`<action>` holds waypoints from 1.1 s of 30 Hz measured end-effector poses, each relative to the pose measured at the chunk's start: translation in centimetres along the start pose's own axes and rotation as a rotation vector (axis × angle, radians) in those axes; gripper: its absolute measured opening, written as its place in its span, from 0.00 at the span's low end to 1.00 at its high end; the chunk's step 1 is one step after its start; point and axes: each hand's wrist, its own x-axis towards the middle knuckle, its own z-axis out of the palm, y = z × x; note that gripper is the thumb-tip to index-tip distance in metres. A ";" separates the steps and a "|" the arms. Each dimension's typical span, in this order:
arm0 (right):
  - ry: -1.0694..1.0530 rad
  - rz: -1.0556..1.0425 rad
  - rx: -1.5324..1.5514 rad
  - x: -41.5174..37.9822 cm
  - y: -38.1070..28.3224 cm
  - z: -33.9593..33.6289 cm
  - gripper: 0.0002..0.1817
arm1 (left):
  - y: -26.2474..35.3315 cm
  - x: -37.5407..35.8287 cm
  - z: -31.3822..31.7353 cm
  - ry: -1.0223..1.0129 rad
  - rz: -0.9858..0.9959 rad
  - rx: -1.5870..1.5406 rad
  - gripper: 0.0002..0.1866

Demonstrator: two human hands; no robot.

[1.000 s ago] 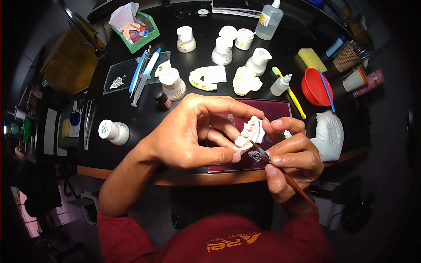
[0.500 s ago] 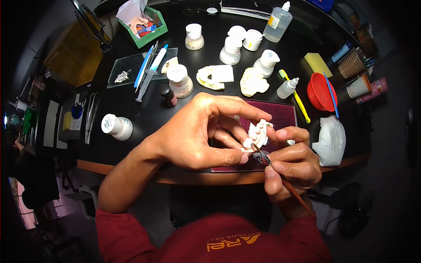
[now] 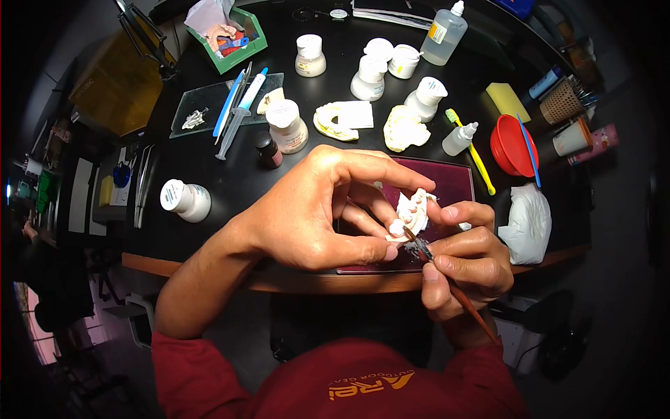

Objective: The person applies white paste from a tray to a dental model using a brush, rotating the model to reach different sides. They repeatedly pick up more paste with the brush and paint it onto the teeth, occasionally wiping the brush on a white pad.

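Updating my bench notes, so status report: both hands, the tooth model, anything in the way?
Left hand gripping tooth model. Right hand holding brush, tip at model. Nothing seems to block it.

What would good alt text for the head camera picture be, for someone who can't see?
A person's left hand holds a small white dental model while the right hand holds a brush to it. Beyond, on a black table, are white-capped jars, a red bowl and a yellow toothbrush.
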 end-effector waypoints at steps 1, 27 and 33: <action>0.001 0.000 0.002 0.0 0.0 0.0 0.10 | 0.0 0.0 0.0 0.000 0.000 -0.002 0.32; 0.031 -0.017 0.015 -0.1 0.1 0.2 0.10 | 0.1 0.1 -0.1 -0.014 0.008 0.020 0.32; 0.018 -0.027 0.005 -0.1 0.1 0.2 0.09 | -0.2 0.0 -0.1 -0.010 0.020 0.008 0.33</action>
